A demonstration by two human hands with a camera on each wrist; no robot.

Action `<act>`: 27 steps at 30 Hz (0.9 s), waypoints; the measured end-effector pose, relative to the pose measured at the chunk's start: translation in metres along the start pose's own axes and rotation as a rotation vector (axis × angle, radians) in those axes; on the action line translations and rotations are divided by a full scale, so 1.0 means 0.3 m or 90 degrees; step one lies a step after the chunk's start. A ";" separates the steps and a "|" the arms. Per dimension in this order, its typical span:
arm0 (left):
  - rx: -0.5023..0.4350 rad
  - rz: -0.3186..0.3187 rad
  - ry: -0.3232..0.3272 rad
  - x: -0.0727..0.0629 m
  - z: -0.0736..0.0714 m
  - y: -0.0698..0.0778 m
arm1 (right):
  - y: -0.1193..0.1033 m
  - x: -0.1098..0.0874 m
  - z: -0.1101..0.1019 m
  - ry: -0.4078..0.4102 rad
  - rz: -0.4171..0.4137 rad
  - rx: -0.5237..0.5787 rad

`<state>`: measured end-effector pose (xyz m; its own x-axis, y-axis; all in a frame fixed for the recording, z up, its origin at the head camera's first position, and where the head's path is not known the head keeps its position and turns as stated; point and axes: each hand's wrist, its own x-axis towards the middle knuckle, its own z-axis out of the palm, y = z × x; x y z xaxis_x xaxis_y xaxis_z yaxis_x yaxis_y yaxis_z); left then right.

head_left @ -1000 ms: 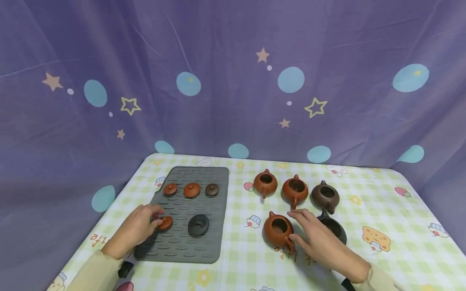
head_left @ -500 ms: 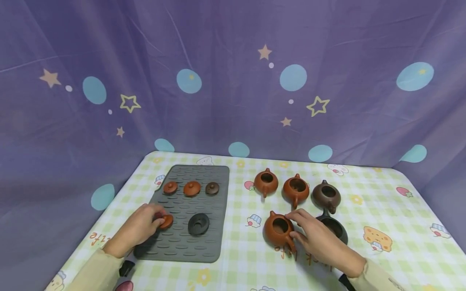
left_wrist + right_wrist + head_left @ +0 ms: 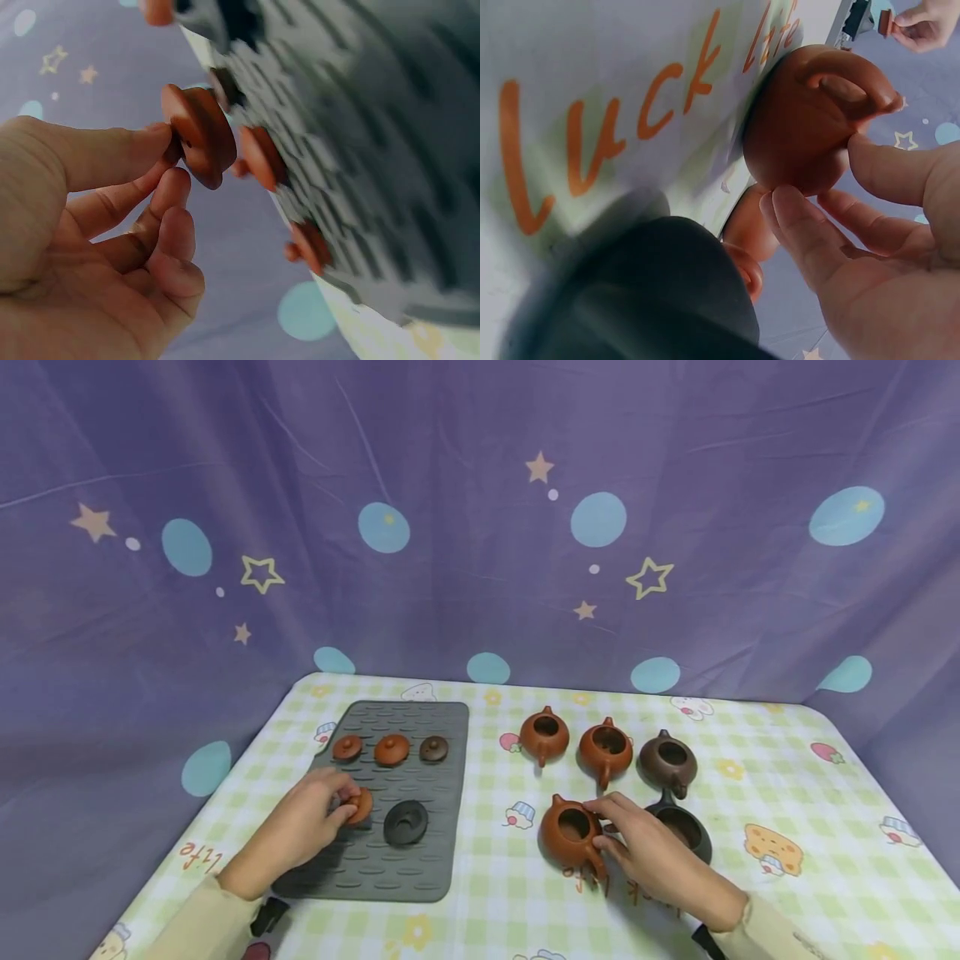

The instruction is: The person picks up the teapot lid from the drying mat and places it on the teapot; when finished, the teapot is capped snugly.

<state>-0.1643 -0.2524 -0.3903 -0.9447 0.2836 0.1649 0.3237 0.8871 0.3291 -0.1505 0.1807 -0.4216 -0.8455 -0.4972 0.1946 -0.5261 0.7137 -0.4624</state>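
My left hand (image 3: 300,827) pinches a reddish-brown teapot lid (image 3: 206,135) by its knob, between thumb and fingers. In the left wrist view the lid is clear of the grey mat (image 3: 375,868). Beside it on the mat lies a black lid (image 3: 406,822), turned upside down. My right hand (image 3: 656,856) grips a lidless reddish-brown teapot (image 3: 558,839) at its side, thumb close to the rim and handle. This teapot stands upright on the checked cloth, its handle towards me. Just behind my right hand stands a black teapot (image 3: 693,831), partly hidden by it.
Two reddish lids (image 3: 392,750) and a dark brown one (image 3: 433,749) line the mat's far half. Behind the gripped teapot stand two more reddish teapots (image 3: 545,737) and a dark brown teapot (image 3: 667,764), all lidless. A purple curtain (image 3: 480,527) hangs behind the table.
My left hand has taken the reddish lid by its knob and raised it off the mat, slightly right and away from me. My right hand has closed in on the teapot, which stays in place.
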 end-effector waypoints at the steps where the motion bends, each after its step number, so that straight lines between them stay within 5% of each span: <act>1: -0.002 0.009 0.004 0.003 -0.002 0.015 | 0.000 0.000 0.001 0.000 0.003 -0.001; 12: -0.041 0.113 0.016 0.053 -0.012 0.202 | -0.004 -0.004 0.013 0.011 0.017 0.007; 27: -0.071 0.260 0.009 0.170 0.086 0.411 | -0.011 0.004 0.035 0.038 0.030 0.056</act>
<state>-0.1740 -0.1190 -0.3653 -0.7375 0.5974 0.3150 0.6753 0.6583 0.3326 -0.1488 0.1724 -0.4289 -0.8745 -0.4322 0.2203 -0.4777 0.6885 -0.5457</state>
